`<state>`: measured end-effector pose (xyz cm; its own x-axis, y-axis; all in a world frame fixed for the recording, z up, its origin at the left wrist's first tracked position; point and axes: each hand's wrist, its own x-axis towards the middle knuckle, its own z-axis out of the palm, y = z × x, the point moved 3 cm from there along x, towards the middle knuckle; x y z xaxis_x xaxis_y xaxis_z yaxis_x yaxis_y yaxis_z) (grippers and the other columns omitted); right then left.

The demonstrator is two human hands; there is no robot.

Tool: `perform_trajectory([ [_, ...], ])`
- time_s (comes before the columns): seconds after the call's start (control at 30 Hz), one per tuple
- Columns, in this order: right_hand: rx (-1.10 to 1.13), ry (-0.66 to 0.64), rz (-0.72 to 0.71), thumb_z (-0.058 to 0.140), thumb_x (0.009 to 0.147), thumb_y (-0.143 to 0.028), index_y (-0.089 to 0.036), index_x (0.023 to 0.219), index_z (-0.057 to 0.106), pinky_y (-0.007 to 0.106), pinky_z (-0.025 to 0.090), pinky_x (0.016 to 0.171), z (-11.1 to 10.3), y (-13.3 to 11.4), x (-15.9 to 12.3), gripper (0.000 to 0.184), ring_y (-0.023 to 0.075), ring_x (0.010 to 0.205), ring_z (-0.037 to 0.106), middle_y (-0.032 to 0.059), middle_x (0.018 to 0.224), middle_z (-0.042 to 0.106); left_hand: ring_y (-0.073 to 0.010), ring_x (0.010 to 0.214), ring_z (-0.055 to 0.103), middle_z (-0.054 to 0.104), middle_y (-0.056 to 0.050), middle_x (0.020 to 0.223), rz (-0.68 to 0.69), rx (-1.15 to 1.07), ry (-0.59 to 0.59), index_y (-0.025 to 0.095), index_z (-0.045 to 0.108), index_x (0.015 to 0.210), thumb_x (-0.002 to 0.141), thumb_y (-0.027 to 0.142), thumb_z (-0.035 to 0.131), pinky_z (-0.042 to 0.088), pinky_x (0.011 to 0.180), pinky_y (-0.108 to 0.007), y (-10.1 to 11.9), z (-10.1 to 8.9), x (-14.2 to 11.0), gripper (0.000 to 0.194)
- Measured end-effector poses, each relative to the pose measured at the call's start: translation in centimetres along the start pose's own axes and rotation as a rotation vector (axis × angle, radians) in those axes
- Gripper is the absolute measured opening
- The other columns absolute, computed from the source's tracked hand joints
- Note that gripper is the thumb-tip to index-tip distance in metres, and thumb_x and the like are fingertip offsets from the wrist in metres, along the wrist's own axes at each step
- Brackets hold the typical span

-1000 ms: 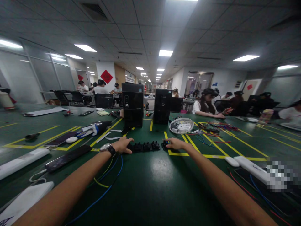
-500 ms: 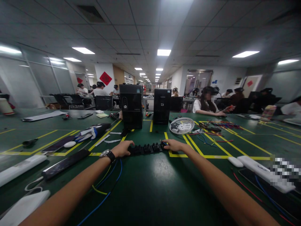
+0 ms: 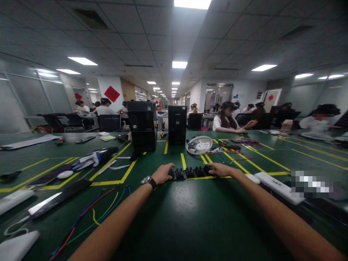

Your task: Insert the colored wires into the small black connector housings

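Note:
A long black strip (image 3: 190, 173) with a row of upright knobs lies across the green table in front of me; it looks like a terminal block. My left hand (image 3: 163, 174) has its fingers curled around the strip's left end, and a wristwatch (image 3: 149, 182) is on that wrist. At the other end, my right hand (image 3: 220, 169) grips the strip with thumb and fingers. Loose coloured wires (image 3: 81, 214) in red, blue, yellow and green lie left of my left forearm.
Two black computer towers (image 3: 176, 125) stand beyond my hands. Beside them lies a white fan grille (image 3: 199, 145). White power strips (image 3: 280, 187) flank both sides, with phones and tools at left. Yellow tape (image 3: 108, 183) marks the table. A person (image 3: 227, 117) sits across at right.
Both hands have moved the black strip to the right along the table. My view has turned slightly right, and more of the coloured wires shows at left.

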<state>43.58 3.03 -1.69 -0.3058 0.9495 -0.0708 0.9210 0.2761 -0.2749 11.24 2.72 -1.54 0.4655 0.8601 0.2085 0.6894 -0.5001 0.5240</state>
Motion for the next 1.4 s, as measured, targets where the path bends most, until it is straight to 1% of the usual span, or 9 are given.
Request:
perform_trajectory([
  [0.07, -0.023, -0.03, 0.042, 0.052, 0.083, -0.031, -0.015, 0.137, 0.044, 0.031, 0.044, 0.089, -0.6, 2.5, -1.8, 0.057, 0.0255, 0.105, 0.059, 0.0135, 0.125, 0.059, -0.0226, 0.088, 0.062, 0.066, -0.005, 0.092, 0.03, 0.015, -0.032, 0.022, 0.057, 0.115, 0.061, 0.012, 0.069, 0.044, 0.081, -0.03, 2.0, 2.1, 1.7, 0.055],
  [0.23, -0.083, -0.014, 0.178, 0.05, 0.083, -0.028, -0.016, 0.138, 0.042, 0.034, 0.041, 0.094, -2.5, 7.9, -6.2, 0.057, 0.0277, 0.115, 0.054, 0.0134, 0.125, 0.058, -0.0227, 0.104, 0.058, 0.063, -0.008, 0.109, 0.081, 0.051, -0.057, 0.022, 0.05, 0.122, 0.069, 0.014, 0.066, 0.041, 0.089, -0.03, 6.5, 6.9, 5.2, 0.057],
  [0.4, -0.131, 0.022, 0.236, 0.052, 0.081, -0.024, -0.019, 0.136, 0.044, 0.034, 0.037, 0.098, -3.6, 10.8, -8.1, 0.056, 0.0264, 0.121, 0.049, 0.0107, 0.134, 0.052, -0.0251, 0.109, 0.054, 0.061, -0.01, 0.114, 0.101, 0.106, -0.047, 0.021, 0.044, 0.129, 0.072, 0.018, 0.064, 0.04, 0.093, -0.033, 9.1, 9.5, 6.4, 0.061],
  [0.57, -0.148, 0.03, 0.219, 0.054, 0.079, -0.02, -0.016, 0.133, 0.047, 0.036, 0.037, 0.098, -3.3, 10.7, -7.9, 0.055, 0.0274, 0.12, 0.049, 0.0131, 0.133, 0.052, -0.028, 0.108, 0.053, 0.06, -0.013, 0.115, 0.095, 0.185, -0.062, 0.018, 0.049, 0.125, 0.073, 0.021, 0.062, 0.04, 0.092, -0.036, 9.3, 9.3, 6.2, 0.054],
  [0.7, -0.124, 0.033, 0.167, 0.054, 0.078, -0.019, -0.017, 0.133, 0.046, 0.035, 0.039, 0.096, -2.6, 9.5, -7.4, 0.056, 0.0267, 0.116, 0.053, 0.013, 0.129, 0.055, -0.0296, 0.106, 0.053, 0.06, -0.011, 0.112, 0.088, 0.245, -0.086, 0.022, 0.048, 0.127, 0.071, 0.042, 0.065, 0.041, 0.089, -0.037, 8.7, 8.3, 5.4, 0.062],
  [0.8, -0.1, 0.036, 0.141, 0.055, 0.077, -0.019, -0.018, 0.132, 0.045, 0.035, 0.04, 0.094, -2.1, 8.6, -6.7, 0.056, 0.026, 0.113, 0.055, 0.0124, 0.126, 0.057, -0.0305, 0.106, 0.052, 0.061, -0.009, 0.108, 0.07, 0.292, -0.081, 0.028, 0.049, 0.127, 0.073, 0.055, 0.059, 0.042, 0.086, -0.038, 8.3, 7.8, 4.8, 0.061],
  [1.0, -0.081, 0.043, 0.133, 0.055, 0.078, -0.019, -0.018, 0.134, 0.043, 0.035, 0.04, 0.095, -1.6, 7.6, -5.9, 0.057, 0.0254, 0.113, 0.054, 0.0128, 0.13, 0.054, -0.03, 0.105, 0.052, 0.061, -0.01, 0.106, 0.042, 0.361, -0.022, 0.03, 0.052, 0.123, 0.08, 0.049, 0.054, 0.04, 0.087, -0.039, 7.7, 7.9, 4.8, 0.047],
  [1.23, -0.074, 0.023, 0.133, 0.052, 0.079, -0.019, -0.014, 0.135, 0.041, 0.034, 0.041, 0.092, -1.8, 7.1, -6.2, 0.057, 0.0254, 0.11, 0.056, 0.0153, 0.128, 0.054, -0.0292, 0.103, 0.052, 0.062, -0.009, 0.106, 0.027, 0.36, -0.017, 0.03, 0.054, 0.122, 0.078, 0.047, 0.057, 0.04, 0.086, -0.038, 6.8, 7.7, 5.5, 0.047],
  [1.4, -0.07, 0.027, 0.142, 0.052, 0.079, -0.02, -0.014, 0.135, 0.041, 0.034, 0.042, 0.09, -1.9, 6.9, -6.1, 0.058, 0.0265, 0.108, 0.057, 0.0161, 0.126, 0.056, -0.0297, 0.106, 0.05, 0.06, -0.009, 0.107, 0.014, 0.341, -0.018, 0.03, 0.052, 0.124, 0.079, 0.047, 0.057, 0.039, 0.086, -0.037, 7.0, 7.9, 5.5, 0.048],
])
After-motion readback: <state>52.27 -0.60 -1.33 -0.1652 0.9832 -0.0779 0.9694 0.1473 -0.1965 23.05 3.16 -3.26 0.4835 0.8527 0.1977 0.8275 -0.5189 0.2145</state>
